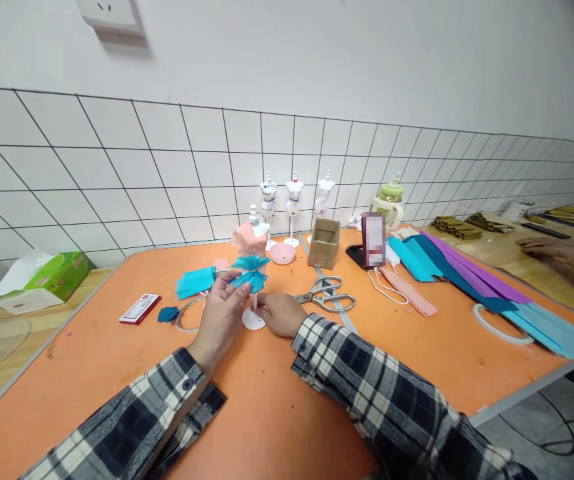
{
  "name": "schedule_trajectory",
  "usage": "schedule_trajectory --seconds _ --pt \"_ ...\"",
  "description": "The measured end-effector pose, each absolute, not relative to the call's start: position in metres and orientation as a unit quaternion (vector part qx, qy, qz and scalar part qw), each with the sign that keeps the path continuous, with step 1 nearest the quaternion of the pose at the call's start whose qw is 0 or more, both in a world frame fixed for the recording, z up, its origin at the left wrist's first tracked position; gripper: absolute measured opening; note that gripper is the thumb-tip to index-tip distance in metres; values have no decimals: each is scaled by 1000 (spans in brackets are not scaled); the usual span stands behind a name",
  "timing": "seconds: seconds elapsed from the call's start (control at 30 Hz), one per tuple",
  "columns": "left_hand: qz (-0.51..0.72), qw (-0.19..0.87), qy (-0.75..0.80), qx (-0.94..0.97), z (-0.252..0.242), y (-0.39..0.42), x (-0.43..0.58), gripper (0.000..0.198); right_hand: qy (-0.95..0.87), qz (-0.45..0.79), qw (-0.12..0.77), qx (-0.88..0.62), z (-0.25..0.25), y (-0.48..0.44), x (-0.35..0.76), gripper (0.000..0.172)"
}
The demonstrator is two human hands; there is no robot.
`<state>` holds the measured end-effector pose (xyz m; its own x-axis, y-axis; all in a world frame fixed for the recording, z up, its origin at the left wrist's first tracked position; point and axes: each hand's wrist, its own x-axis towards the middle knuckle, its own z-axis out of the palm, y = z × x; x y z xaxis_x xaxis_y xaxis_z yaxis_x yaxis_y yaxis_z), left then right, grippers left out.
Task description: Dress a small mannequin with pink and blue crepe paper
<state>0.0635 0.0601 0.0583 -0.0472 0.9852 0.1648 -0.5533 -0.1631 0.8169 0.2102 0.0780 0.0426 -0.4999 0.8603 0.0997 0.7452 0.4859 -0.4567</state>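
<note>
Biggest thing here is the orange desk (327, 413), far edge by the white tiled wall. Sheets and strips of crepe-type paper (471, 267) in blue, teal and purple lie along its right edge. The green tissue pack (64, 280) sits off the desk, past its left edge.

The main thing is a mini dress form (261, 229), upright left of the desk's middle, wearing peach paper up top. The left hand (223, 312) is pinching a fan of blue paper (250, 272) against its front, and the right hand (283, 313) is curled in with its fingertips on the stand's stem, just above the white base.

Three more dress forms (293, 193) line the far edge. Metal scissors (329, 293) lie just right of the right hand. Toward the far right corner there's a green-lidded bottle (389, 203), with a phone (373, 240) propped up in front, screen blurred so no reading it. The open cardboard box (325, 243) and pink bowl (283, 253) are near the far edge.

Smallest stuff, toward the left edge: a red-and-white box (140, 309), print too tiny to make out, and a dark teal scrap (168, 314).
</note>
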Motion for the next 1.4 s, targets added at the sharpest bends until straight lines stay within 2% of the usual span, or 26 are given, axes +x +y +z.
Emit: schedule_trajectory --seconds 0.2,0.5,0.63,0.83,0.93,1.03,1.17,1.3,1.4 --pt "660 622 291 305 53 63 62 26 -843 180 157 -482 40 83 211 22" --pt "657 658 245 274 60 66 56 28 -839 181 154 -490 41 82 210 23" --pt "650 642 268 305 59 66 57 35 -837 183 155 -492 43 81 210 24" --pt "658 619 305 300 52 67 59 28 -837 174 150 -497 41 82 211 24" --pt "654 621 306 304 48 67 57 32 -832 156 146 -511 38 83 210 27" --pt "663 553 338 374 42 67 56 36 -820 125 147 -538 36 86 207 29" --pt "651 395 425 489 32 67 61 23 -813 79 162 -554 39 94 202 28" --pt "532 335 477 615 19 70 67 14 -811 48 170 -558 44 107 203 26" --pt "431 255 493 711 11 73 68 29 -802 40 165 -572 43 119 207 23"
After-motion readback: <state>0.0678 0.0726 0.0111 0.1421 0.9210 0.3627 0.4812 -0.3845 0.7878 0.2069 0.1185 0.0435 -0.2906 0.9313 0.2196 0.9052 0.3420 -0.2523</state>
